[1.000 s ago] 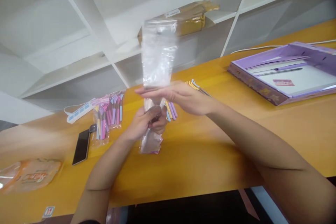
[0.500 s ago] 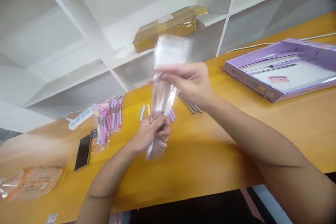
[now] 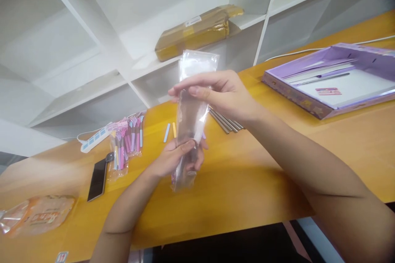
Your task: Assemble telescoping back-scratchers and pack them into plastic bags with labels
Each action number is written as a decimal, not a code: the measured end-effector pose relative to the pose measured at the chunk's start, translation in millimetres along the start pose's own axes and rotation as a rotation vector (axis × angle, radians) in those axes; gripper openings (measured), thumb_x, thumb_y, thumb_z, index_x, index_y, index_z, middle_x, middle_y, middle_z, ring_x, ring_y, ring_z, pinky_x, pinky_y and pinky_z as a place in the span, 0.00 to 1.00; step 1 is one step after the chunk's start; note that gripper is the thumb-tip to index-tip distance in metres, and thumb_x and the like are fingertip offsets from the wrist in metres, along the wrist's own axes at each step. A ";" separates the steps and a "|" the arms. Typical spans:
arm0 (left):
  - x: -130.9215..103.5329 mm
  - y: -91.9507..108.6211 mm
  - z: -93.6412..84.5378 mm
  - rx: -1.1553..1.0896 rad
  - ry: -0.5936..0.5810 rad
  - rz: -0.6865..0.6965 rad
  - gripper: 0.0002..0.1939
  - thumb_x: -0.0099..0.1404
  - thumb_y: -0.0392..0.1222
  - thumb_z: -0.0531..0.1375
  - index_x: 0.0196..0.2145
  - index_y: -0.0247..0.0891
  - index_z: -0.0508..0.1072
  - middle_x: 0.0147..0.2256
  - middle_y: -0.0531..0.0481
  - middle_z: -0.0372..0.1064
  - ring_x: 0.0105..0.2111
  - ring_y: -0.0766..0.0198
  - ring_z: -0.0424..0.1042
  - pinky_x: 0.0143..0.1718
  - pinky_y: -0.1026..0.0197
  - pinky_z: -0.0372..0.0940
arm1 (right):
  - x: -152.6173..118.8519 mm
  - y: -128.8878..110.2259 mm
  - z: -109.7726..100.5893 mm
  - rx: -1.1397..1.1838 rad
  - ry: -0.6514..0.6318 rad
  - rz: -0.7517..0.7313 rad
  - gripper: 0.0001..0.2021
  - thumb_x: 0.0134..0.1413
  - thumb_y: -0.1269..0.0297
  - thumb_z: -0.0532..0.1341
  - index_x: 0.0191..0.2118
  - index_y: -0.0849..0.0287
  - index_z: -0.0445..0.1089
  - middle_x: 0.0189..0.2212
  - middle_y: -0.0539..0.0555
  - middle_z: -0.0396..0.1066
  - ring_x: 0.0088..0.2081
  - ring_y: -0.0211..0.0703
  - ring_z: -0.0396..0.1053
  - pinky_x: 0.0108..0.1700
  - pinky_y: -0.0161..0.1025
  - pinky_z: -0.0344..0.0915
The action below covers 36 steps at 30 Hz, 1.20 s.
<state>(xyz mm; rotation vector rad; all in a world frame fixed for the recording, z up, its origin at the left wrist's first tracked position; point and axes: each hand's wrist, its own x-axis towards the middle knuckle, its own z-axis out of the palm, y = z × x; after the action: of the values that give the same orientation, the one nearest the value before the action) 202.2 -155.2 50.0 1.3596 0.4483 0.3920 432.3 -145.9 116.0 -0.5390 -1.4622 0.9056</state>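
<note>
Between my two hands, above the table, I hold a stack of clear plastic bags (image 3: 193, 117) nearly upright. My left hand (image 3: 180, 154) grips its lower part, thumb across the front. Near the top my right hand (image 3: 219, 90) pinches it, with the thumb in front and the fingers reaching across. Behind the bags lie a blue stick (image 3: 167, 132) and a yellow stick (image 3: 174, 130); a purple piece is mostly hidden by my left hand. Several metal tubes (image 3: 226, 122) lie beyond my right wrist.
Bagged colourful fork-like items (image 3: 129, 137) lie left, near a power strip (image 3: 95, 137) and a phone (image 3: 98, 180). An orange-printed plastic bag (image 3: 46, 215) is at the front left. A purple box tray (image 3: 330, 111) stands right; a taped parcel (image 3: 194, 35) rests on the shelf behind.
The bags' top has dropped slightly and looks sharper. My right fingers now stretch further left across the bags, and my left fingers have loosened a little.
</note>
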 end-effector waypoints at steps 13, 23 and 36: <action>0.7 20.7 0.4 0.281 0.331 0.474 0.22 0.73 0.58 0.64 0.59 0.50 0.78 0.58 0.44 0.78 0.59 0.47 0.77 0.59 0.46 0.73 | -1.8 3.6 6.9 -0.038 -0.059 0.122 0.10 0.64 0.61 0.69 0.47 0.51 0.87 0.46 0.52 0.85 0.55 0.49 0.80 0.62 0.49 0.76; 1.0 15.4 0.3 0.372 0.148 0.263 0.27 0.81 0.58 0.52 0.55 0.41 0.86 0.61 0.37 0.79 0.56 0.46 0.80 0.59 0.43 0.75 | 0.3 17.5 13.0 -0.030 -0.059 0.122 0.09 0.64 0.56 0.72 0.44 0.53 0.87 0.43 0.53 0.85 0.52 0.48 0.81 0.61 0.48 0.75; 8.6 -6.3 13.3 0.268 -0.083 0.108 0.22 0.83 0.51 0.56 0.53 0.37 0.86 0.55 0.36 0.83 0.53 0.53 0.85 0.59 0.49 0.78 | 31.6 25.0 -81.0 -0.028 0.303 -0.042 0.16 0.49 0.47 0.81 0.41 0.45 0.84 0.39 0.50 0.85 0.44 0.52 0.80 0.55 0.53 0.78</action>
<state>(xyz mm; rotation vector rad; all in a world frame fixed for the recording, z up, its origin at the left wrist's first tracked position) 216.5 -163.1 45.1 1.6589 0.3685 0.3712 502.7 -89.5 108.7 -0.6349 -1.2083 0.7353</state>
